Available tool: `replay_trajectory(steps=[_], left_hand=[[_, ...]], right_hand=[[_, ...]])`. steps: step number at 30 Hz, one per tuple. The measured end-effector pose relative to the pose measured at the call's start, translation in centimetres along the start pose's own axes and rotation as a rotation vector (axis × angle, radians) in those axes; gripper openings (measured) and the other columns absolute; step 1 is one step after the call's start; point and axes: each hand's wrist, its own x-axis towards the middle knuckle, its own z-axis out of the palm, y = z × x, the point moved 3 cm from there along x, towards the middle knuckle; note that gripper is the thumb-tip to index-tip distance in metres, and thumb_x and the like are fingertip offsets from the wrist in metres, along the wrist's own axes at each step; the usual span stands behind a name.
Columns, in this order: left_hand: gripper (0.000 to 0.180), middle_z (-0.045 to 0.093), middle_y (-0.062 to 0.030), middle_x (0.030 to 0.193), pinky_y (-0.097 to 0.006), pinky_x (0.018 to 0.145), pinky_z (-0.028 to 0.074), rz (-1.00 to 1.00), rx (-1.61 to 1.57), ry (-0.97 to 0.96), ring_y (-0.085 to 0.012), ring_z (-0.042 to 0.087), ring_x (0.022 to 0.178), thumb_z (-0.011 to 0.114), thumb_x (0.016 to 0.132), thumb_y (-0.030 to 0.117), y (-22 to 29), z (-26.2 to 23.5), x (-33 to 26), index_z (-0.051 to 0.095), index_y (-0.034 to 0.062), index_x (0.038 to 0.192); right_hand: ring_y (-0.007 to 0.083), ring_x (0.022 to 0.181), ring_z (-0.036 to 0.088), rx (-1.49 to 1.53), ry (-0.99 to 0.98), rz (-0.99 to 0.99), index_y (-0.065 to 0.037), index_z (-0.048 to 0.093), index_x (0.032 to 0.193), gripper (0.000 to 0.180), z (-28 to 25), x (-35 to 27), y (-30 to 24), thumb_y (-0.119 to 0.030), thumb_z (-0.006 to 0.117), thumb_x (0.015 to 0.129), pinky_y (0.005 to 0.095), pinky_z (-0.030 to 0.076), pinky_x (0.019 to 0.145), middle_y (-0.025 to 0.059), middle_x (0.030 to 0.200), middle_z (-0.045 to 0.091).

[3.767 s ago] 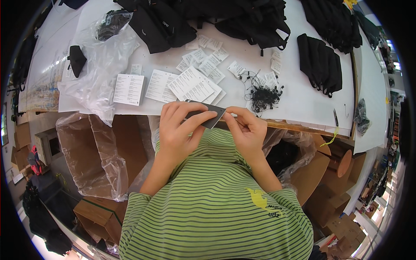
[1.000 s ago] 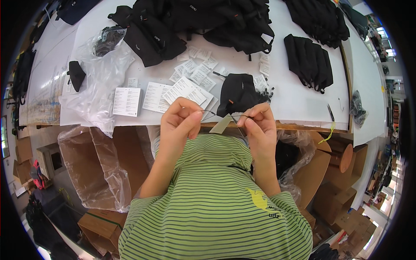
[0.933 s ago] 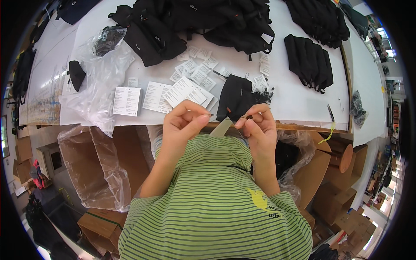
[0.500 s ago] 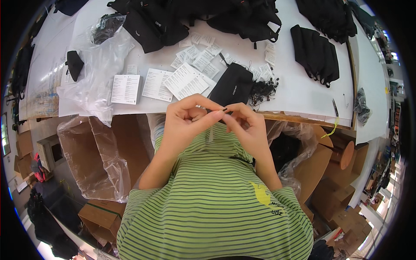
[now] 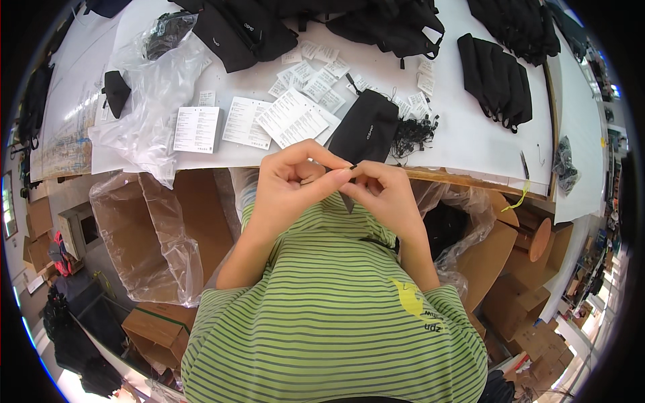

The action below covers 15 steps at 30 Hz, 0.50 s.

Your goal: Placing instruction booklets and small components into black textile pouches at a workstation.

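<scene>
My left hand (image 5: 300,176) and my right hand (image 5: 384,195) meet just off the table's near edge, fingers pinched tip to tip. Between the fingertips shows a small black piece (image 5: 353,166), too small to make out fully. Right behind the hands lies a flat black pouch (image 5: 365,127) with a cord loop at its top. Beside the pouch sits a tangled heap of black tag strings (image 5: 415,136) with little plastic ends. White printed cards (image 5: 292,119) lie fanned to the left of the pouch, and small white labels (image 5: 314,84) are scattered behind them.
A card stack (image 5: 197,129) and a clear plastic bag (image 5: 138,101) lie on the left. Black bags (image 5: 248,33) fill the back; black pouches (image 5: 494,80) lie at the right. Dark snips (image 5: 524,166) with a yellow cord rest near the edge. Plastic-lined cartons (image 5: 144,242) stand below.
The view has shifted slightly, so the table's things sit a little higher. Both hands keep their pinch, and a greyish pointed bit now shows beneath the fingers.
</scene>
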Motion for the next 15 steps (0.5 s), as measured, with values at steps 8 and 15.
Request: replay_trajectory(steps=[8, 15], left_hand=[[0.005, 0.032, 0.0120, 0.051, -0.021, 0.048, 0.014, -0.142, 0.117, -0.062, 0.0021, 0.022, 0.049, 0.066, 0.083, 0.005, -1.7, 0.1, 0.4, 0.062, 0.0020, 0.083], [0.007, 0.027, 0.0114, 0.050, -0.022, 0.048, 0.015, -0.147, 0.149, -0.061, 0.0010, 0.020, 0.049, 0.067, 0.081, 0.007, -1.9, 0.2, 0.7, 0.061, 0.0031, 0.081]], right_hand=[[0.0044, 0.067, 0.049, 0.825, 0.139, 0.132, -0.001, 0.064, 0.093, 0.014, -0.3, -0.3, 0.6, -0.012, 0.068, 0.085, 0.0180, 0.040, 0.063, -0.0007, 0.079, 0.062], [0.0027, 0.065, 0.047, 0.856, 0.159, 0.134, -0.001, 0.065, 0.093, 0.013, -0.5, -0.4, 0.6, -0.012, 0.068, 0.086, 0.0166, 0.036, 0.059, -0.0015, 0.077, 0.061]])
